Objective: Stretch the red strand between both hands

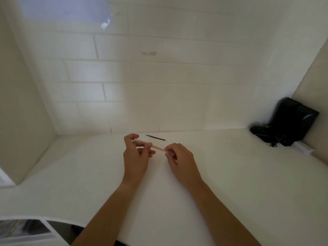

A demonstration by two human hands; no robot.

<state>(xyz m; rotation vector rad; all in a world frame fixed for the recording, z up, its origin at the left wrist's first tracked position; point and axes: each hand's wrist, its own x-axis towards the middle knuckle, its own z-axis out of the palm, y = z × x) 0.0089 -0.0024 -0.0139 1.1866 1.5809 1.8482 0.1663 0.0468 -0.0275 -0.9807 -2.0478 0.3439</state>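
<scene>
A thin clear pen with a red core is held above the white desk between both hands. My left hand pinches its left end with curled fingers. My right hand pinches its right end, where a clear piece shows at the fingertips. A thin black stick, like a pen refill, lies on the desk just behind the hands, near the wall.
A white tiled wall closes the back of the desk, with side walls left and right. A black device with cables sits in the far right corner. A printed sheet lies at the near left edge.
</scene>
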